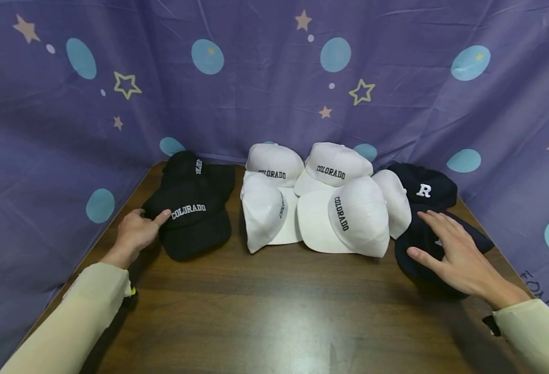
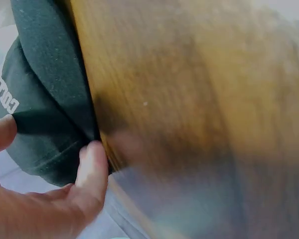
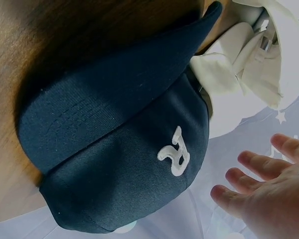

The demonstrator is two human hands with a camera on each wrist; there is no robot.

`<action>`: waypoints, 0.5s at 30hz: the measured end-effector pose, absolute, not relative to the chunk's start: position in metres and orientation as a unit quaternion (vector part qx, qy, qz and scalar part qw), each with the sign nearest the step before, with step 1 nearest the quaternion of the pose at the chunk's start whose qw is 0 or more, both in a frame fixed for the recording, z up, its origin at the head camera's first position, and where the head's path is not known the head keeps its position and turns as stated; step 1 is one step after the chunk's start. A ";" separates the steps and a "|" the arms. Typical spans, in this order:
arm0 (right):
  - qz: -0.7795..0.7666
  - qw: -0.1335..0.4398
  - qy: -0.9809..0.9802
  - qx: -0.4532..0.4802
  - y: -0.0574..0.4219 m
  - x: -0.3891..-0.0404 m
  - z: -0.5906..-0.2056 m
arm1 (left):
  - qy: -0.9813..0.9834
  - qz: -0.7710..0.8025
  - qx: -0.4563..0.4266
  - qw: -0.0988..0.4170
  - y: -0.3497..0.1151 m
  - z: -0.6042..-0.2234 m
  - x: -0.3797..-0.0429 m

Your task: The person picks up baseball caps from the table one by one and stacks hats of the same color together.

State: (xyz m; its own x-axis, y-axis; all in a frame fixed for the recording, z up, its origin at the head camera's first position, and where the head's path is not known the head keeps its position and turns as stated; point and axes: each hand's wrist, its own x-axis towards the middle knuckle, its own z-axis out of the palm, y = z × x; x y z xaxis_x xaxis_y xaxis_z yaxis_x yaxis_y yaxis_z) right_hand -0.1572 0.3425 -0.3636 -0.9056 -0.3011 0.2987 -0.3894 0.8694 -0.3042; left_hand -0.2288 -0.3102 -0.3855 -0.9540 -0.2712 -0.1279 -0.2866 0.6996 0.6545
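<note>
Left hand holds the front black cap, with its thumb and fingers a bit bent at the side of it. The thumb sits by the start of the white word COLORADO. That cap is left of the white caps, a little way apart from them. Also left of the white caps is the back black cap, partly covered by the front one.

Right of the white caps is the right hand. Its fingers are spread out and it holds nothing. It is above the front navy cap, with a gap between them. This navy cap has a white letter R and sits just right of the white caps. The back navy cap, with its own white R, is right of the white caps too.

Shiny brown counter shows in front of the white caps. Purple cloth with stars hangs behind them.
</note>
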 end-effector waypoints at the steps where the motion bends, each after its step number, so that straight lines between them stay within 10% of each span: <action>1: 0.182 0.120 -0.959 0.180 0.342 -0.157 -0.364 | 0.921 0.360 -0.149 0.012 -0.310 -0.386 -0.229; 15: 0.179 0.117 -0.960 0.180 0.342 -0.158 -0.364 | 0.894 0.431 -0.120 0.034 -0.311 -0.389 -0.233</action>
